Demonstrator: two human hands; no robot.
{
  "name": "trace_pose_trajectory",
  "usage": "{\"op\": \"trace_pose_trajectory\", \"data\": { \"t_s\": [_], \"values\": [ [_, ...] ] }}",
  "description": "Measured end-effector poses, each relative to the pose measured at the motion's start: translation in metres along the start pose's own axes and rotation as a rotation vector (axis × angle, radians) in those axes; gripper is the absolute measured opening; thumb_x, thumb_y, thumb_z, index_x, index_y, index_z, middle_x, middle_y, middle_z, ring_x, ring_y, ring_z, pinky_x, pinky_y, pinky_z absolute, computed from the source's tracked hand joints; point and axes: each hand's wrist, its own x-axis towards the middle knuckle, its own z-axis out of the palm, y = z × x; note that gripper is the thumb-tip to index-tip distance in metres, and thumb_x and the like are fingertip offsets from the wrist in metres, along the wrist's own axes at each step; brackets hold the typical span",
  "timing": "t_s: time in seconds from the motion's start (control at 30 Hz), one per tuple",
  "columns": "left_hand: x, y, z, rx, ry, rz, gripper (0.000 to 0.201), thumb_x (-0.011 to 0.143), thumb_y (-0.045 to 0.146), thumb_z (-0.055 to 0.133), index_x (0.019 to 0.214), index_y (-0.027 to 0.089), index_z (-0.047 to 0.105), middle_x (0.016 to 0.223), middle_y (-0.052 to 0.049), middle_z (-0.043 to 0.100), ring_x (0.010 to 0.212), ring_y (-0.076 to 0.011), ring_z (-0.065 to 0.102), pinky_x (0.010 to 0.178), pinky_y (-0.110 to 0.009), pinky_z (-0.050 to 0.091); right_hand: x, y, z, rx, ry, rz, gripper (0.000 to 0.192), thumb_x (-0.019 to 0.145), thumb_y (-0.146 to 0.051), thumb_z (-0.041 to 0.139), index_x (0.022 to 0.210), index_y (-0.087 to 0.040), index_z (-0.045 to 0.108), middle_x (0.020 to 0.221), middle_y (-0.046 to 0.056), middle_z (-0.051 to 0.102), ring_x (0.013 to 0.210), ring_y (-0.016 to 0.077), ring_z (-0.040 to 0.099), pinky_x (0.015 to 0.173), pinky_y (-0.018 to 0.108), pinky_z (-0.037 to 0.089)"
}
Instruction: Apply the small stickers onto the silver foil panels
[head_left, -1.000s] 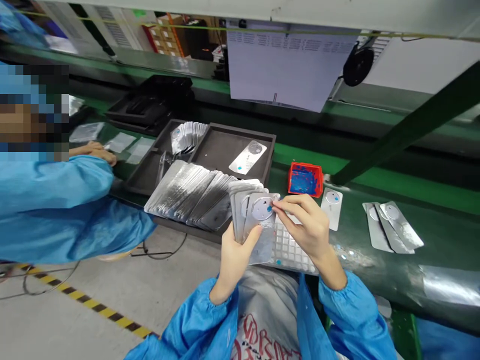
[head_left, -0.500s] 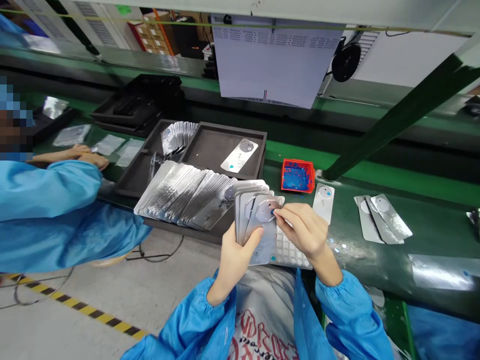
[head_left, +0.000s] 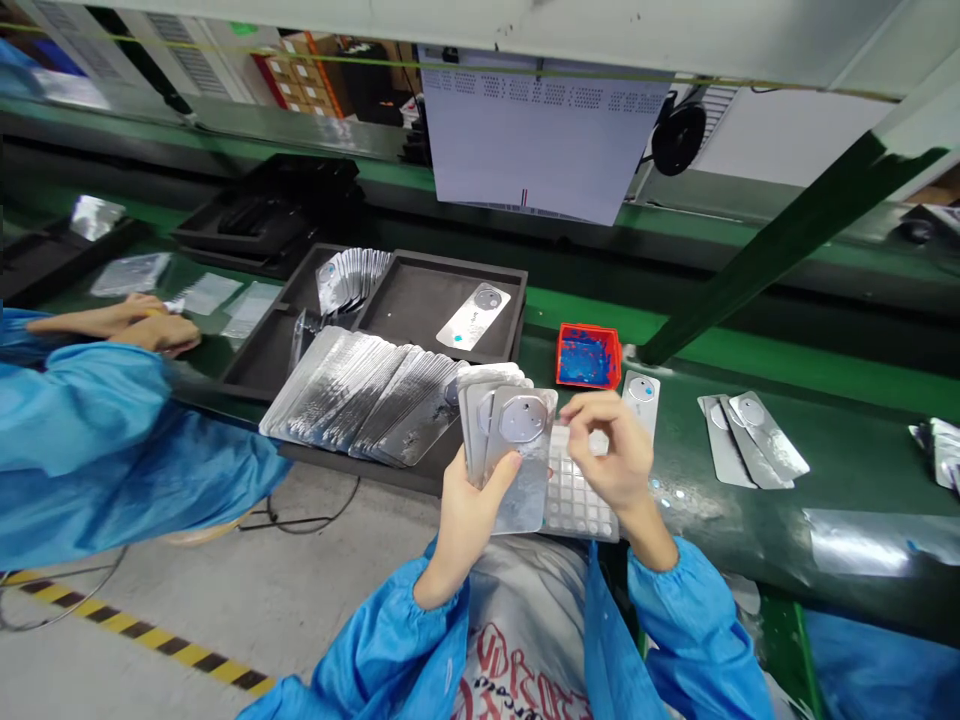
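From the head camera we see our left hand (head_left: 469, 505) clasping a fanned stack of silver plates (head_left: 504, 440) upright in front of us, the thumb pressed across the front plate just below its round window; our right hand (head_left: 611, 450) hovers just beside that stack with the fingertips pinched together, though the blur keeps us from telling whether anything sits between them; beneath it lies a white gridded sheet (head_left: 581, 500) on the near edge of the green bench (head_left: 750, 520); a long row of silver plates (head_left: 360, 395) leans overlapped along the front of a dark tray (head_left: 420, 300), which also holds a single plate (head_left: 474, 316) in its right compartment and another small fan of plates (head_left: 351, 280) in its left; a small red bin (head_left: 589, 356) stands behind our right hand, a lone plate (head_left: 640, 398) just beside it; three more plates (head_left: 750, 438) lie well apart to the right; at the far left a co-worker's hands (head_left: 142, 325) rest on the bench above a blue sleeve (head_left: 97, 430).
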Motion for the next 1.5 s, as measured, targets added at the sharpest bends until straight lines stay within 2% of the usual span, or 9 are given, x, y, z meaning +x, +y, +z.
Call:
{"op": "trace_pose_trajectory", "data": {
  "t_s": [0.13, 0.23, 0.33, 0.43, 0.53, 0.73, 1.17, 1.3, 1.5],
  "values": [
    [0.001, 0.001, -0.002, -0.14, -0.031, -0.129, 0.053, 0.068, 0.048, 0.095, 0.105, 0.016, 0.076, 0.096, -0.01, 0.085, 0.091, -0.031, 0.084, 0.081, -0.038, 0.067, 0.02, 0.062, 0.0, -0.182, 0.238, 0.274, 0.003, 0.101, -0.025, 0.061, 0.103, -0.024, 0.064, 0.097, 0.006, 0.073, 0.084, 0.0205, 0.072, 0.067, 0.032, 0.061],
    [-0.001, 0.007, -0.002, -0.209, -0.029, -0.19, 0.056, 0.063, 0.05, 0.097, 0.102, 0.017, 0.074, 0.091, -0.009, 0.084, 0.077, -0.0299, 0.084, 0.073, -0.038, 0.068, 0.034, 0.112, -0.005, -0.419, 0.048, 0.414, 0.019, 0.097, -0.022, 0.058, 0.113, -0.02, 0.069, 0.125, 0.019, 0.073, 0.117, 0.0322, 0.072, 0.098, 0.051, 0.063],
    [-0.003, 0.013, -0.002, -0.267, -0.029, -0.224, 0.055, 0.06, 0.048, 0.096, 0.1, 0.018, 0.073, 0.085, -0.006, 0.082, 0.072, -0.0292, 0.083, 0.067, -0.036, 0.067, 0.032, 0.132, -0.01, -0.592, -0.212, 0.492, 0.022, 0.089, -0.016, 0.064, 0.109, -0.013, 0.073, 0.157, 0.031, 0.055, 0.152, 0.0482, 0.051, 0.121, 0.071, 0.044],
    [-0.004, 0.015, -0.004, -0.289, -0.001, -0.215, 0.046, 0.062, 0.044, 0.092, 0.096, 0.018, 0.074, 0.079, -0.003, 0.08, 0.071, -0.0278, 0.082, 0.064, -0.033, 0.065, 0.009, 0.117, -0.016, -0.618, -0.247, 0.387, 0.025, 0.094, -0.015, 0.061, 0.115, -0.012, 0.074, 0.156, 0.03, 0.058, 0.15, 0.0457, 0.053, 0.12, 0.068, 0.047],
    [-0.001, 0.01, -0.009, -0.214, 0.081, -0.143, 0.04, 0.065, 0.039, 0.089, 0.097, 0.019, 0.075, 0.084, -0.003, 0.082, 0.078, -0.0255, 0.082, 0.069, -0.03, 0.064, -0.027, 0.079, -0.025, -0.431, -0.275, 0.245, 0.021, 0.104, -0.022, 0.056, 0.117, -0.02, 0.073, 0.122, 0.016, 0.076, 0.114, 0.0305, 0.074, 0.097, 0.047, 0.064],
    [0.005, -0.004, -0.02, -0.05, 0.057, -0.029, 0.042, 0.081, 0.049, 0.085, 0.109, 0.019, 0.076, 0.103, -0.009, 0.085, 0.102, -0.0297, 0.082, 0.088, -0.037, 0.067, -0.095, 0.009, -0.043, -0.164, -0.62, 0.222, 0.017, 0.107, -0.017, 0.058, 0.106, -0.023, 0.074, 0.097, 0.005, 0.079, 0.082, 0.0197, 0.077, 0.07, 0.029, 0.062],
    [0.001, -0.004, -0.012, -0.081, 0.006, -0.094, 0.039, 0.079, 0.047, 0.085, 0.104, 0.019, 0.075, 0.098, -0.006, 0.082, 0.084, -0.0221, 0.078, 0.074, -0.03, 0.064, -0.126, 0.001, -0.028, -0.511, -0.685, 0.021, 0.027, 0.114, -0.023, 0.052, 0.095, -0.019, 0.071, 0.085, 0.006, 0.073, 0.079, 0.0199, 0.07, 0.061, 0.029, 0.052],
    [0.001, -0.008, -0.014, -0.073, -0.009, -0.087, 0.037, 0.083, 0.047, 0.083, 0.106, 0.019, 0.075, 0.101, -0.008, 0.083, 0.089, -0.0239, 0.08, 0.079, -0.032, 0.065, -0.118, -0.006, -0.027, -0.363, -0.607, 0.143, 0.027, 0.113, -0.021, 0.053, 0.091, -0.021, 0.07, 0.079, 0.004, 0.074, 0.071, 0.0184, 0.07, 0.057, 0.028, 0.05],
    [0.0, -0.012, -0.009, -0.002, -0.015, -0.051, 0.031, 0.081, 0.041, 0.081, 0.103, 0.019, 0.076, 0.094, -0.004, 0.083, 0.085, -0.0213, 0.077, 0.076, -0.029, 0.062, -0.082, -0.035, -0.026, 0.166, -0.127, 0.641, 0.008, 0.101, -0.03, 0.076, 0.097, -0.023, 0.078, 0.091, 0.005, 0.082, 0.072, 0.0181, 0.078, 0.06, 0.028, 0.065]
  ]
}}
